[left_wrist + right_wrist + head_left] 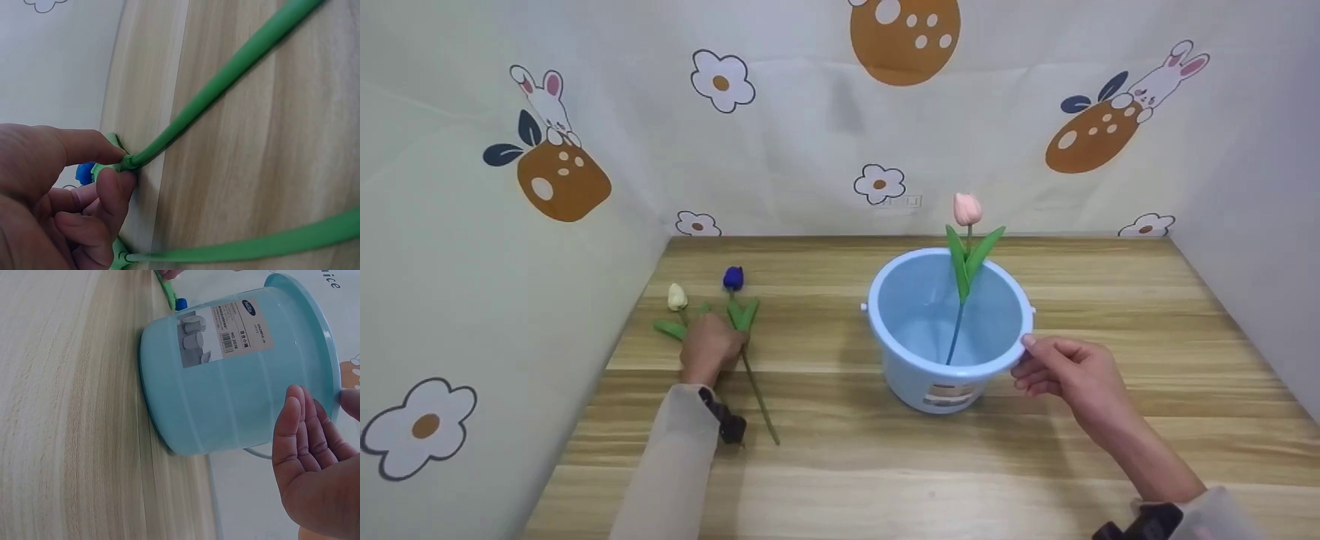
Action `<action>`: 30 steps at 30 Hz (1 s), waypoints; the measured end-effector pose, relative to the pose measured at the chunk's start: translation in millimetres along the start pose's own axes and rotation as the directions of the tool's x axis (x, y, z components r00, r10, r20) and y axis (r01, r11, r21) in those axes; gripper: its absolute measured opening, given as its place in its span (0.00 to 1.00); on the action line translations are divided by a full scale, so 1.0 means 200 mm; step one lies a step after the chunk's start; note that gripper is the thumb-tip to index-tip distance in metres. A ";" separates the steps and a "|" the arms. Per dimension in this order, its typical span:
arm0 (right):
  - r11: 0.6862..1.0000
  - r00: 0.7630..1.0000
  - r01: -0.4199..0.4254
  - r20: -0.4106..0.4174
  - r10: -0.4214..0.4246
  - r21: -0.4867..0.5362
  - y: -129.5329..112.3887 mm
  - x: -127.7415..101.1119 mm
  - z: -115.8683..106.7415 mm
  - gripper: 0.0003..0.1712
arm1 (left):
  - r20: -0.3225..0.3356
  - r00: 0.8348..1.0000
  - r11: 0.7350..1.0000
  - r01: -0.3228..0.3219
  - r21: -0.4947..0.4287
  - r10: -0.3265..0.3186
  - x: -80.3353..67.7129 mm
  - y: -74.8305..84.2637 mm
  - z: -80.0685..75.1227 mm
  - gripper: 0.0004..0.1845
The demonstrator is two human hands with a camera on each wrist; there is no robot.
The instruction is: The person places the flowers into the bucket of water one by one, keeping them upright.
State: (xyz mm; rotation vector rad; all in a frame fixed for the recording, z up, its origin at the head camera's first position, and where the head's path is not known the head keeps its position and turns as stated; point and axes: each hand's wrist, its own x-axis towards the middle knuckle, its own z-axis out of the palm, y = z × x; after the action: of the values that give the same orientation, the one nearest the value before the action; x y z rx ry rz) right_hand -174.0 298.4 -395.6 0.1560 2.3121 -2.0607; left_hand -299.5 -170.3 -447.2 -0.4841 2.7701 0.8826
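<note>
- The left hand (710,346) lies on the tabletop (840,465) at the left, thumb and forefinger pinching the green stem of the blue tulip (733,279) just where the leaves join; the pinch is thin, so the stem may roll or slip out as it lifts
- The cream tulip (677,297) lies right beside it, its stem passing under the same hand in the left wrist view; it could be dragged or picked up along with the blue one
- The right hand (1072,373) is relaxed, fingers straight and resting against the rim of the light blue bucket (900,360), gripping nothing; a nudge could tip or slide the bucket
- The pink tulip (967,209) leans in the bucket and could topple out if it is jostled
</note>
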 end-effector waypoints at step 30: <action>1.000 1.000 -0.010 0.000 0.010 0.010 -0.01 0.00 0.01 0.17 | 0.029 0.999 0.988 0.039 -0.152 -0.035 0.00 -0.04 -0.01 0.10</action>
State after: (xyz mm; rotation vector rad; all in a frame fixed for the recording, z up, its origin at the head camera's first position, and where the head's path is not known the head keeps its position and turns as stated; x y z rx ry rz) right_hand -173.7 296.4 -393.4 0.1670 2.2966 -2.0685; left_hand -296.6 -178.3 -449.2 -0.5423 2.6729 1.0899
